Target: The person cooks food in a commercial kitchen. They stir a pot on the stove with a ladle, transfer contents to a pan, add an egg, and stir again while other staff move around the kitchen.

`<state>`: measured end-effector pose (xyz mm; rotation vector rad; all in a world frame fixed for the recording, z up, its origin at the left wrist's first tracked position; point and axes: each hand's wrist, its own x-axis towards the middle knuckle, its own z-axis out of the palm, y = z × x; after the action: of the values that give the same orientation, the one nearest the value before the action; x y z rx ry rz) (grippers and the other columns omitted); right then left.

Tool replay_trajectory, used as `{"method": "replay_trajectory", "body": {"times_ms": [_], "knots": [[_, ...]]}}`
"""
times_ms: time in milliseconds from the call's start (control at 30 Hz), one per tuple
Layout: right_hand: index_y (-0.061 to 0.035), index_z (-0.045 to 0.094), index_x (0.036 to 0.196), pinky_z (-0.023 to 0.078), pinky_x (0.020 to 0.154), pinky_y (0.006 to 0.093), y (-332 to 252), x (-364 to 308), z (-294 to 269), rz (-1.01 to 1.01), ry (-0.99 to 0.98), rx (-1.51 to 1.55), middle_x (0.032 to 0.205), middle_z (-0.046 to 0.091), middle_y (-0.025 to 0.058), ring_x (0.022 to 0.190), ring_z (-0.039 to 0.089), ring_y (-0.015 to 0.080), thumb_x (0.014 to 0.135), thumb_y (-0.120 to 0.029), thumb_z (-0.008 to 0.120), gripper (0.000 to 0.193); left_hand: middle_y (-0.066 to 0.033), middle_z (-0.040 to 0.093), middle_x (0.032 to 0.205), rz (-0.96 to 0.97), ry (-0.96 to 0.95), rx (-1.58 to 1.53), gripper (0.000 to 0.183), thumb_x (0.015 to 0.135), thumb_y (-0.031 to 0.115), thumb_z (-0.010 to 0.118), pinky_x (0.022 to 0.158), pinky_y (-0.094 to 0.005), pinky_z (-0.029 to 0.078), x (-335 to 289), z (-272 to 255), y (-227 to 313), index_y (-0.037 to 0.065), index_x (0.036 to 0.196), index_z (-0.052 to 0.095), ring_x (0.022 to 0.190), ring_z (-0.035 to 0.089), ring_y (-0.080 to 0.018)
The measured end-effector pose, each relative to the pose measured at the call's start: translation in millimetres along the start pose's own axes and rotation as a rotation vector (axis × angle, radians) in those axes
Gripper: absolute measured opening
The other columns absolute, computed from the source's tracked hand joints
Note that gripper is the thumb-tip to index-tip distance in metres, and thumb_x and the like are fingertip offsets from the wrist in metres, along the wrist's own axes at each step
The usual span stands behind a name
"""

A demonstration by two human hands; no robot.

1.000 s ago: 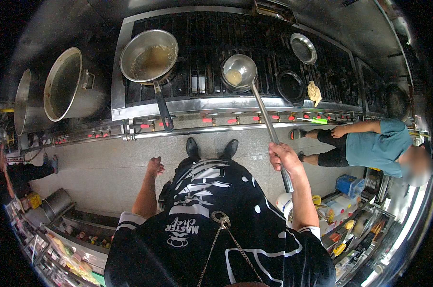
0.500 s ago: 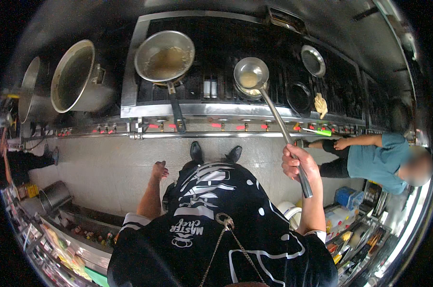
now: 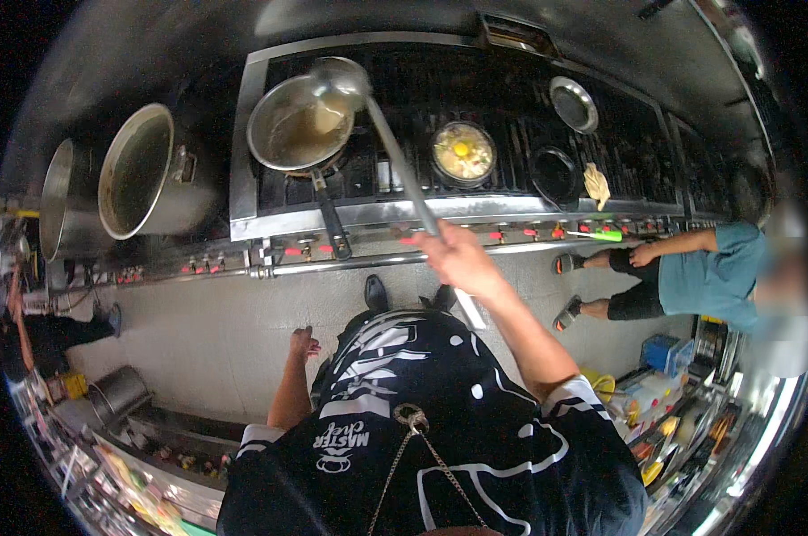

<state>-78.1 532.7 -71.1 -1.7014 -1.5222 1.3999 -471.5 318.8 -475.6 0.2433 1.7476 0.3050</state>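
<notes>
My right hand [image 3: 462,259] grips the long metal handle of a ladle [image 3: 395,147]. The ladle's bowl is over the right side of a deep saucepan [image 3: 270,134] on the stove and hides part of its rim. Cloudy brownish liquid lies in the saucepan, whose black handle points toward me. Right of it, a small round pot [image 3: 463,170] on the stove holds pale food in broth with a yellow egg yolk [image 3: 461,149] on top. My left hand [image 3: 305,343] hangs low beside my apron, fingers loosely apart, holding nothing.
Two tall stockpots stand at the left, the nearer one [image 3: 167,179] holding dark liquid. An empty steel pan [image 3: 574,105], a black pan [image 3: 556,176] and a crumpled cloth [image 3: 596,186] lie right. Red gas valves line the stove front. A person [image 3: 703,277] stands at right, another at left.
My right hand has swung left and forward with the ladle. Its bowl went from above the small pot to over the saucepan, uncovering the egg yolk. My left hand stays low.
</notes>
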Motion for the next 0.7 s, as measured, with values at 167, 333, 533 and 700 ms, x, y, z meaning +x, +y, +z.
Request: {"method": "replay_trajectory", "body": {"times_ms": [167,333,533,700], "knots": [[-0.0007,0.059,0.108,0.051,0.076,0.0555,-0.4,-1.7,13.1,-0.214,0.13,-0.271,0.086,0.068,0.0283,0.087,0.066,0.0489,0.098,-0.037,0.059,0.038,-0.0189,0.065,0.085,0.001,-0.034,0.022,0.049,0.096,0.046,0.056,0.057,-0.0485,0.054,-3.2,-9.1,3.6,0.004,0.12,0.049,0.066,0.068,-0.0318],[-0.0027,0.058,0.104,0.051,0.065,0.0468,13.9,-19.7,-7.4,-0.142,0.212,-0.011,0.074,0.066,0.0157,0.068,0.065,0.0335,0.1,-0.033,0.059,0.031,-0.0197,0.067,0.088,0.078,-0.073,0.091,0.051,0.096,0.047,0.057,0.06,-0.0475,0.056,1.6,-6.7,16.5,0.004,0.12,0.05,0.067,0.068,-0.032],[-0.0064,0.057,0.094,0.033,0.044,0.0241,59.5,-87.9,-75.0,0.204,0.14,0.48,0.059,0.046,-0.0039,0.047,0.042,0.0066,0.101,-0.028,0.059,0.023,-0.0191,0.068,0.087,0.05,-0.108,0.123,0.051,0.094,0.048,0.059,0.057,-0.0435,0.056,14.8,10.1,48.8,0.005,0.119,0.05,0.067,0.069,-0.0311],[-0.0049,0.056,0.091,0.033,0.041,0.0263,93.5,-122.4,-88.6,0.328,0.157,0.53,0.053,0.041,-0.0036,0.042,0.04,0.0091,0.102,-0.029,0.057,0.027,-0.0168,0.067,0.086,0.056,-0.108,0.124,0.048,0.095,0.049,0.06,0.055,-0.0444,0.055,20.5,22.0,60.2,0.007,0.115,0.051,0.065,0.069,-0.0316]]}}
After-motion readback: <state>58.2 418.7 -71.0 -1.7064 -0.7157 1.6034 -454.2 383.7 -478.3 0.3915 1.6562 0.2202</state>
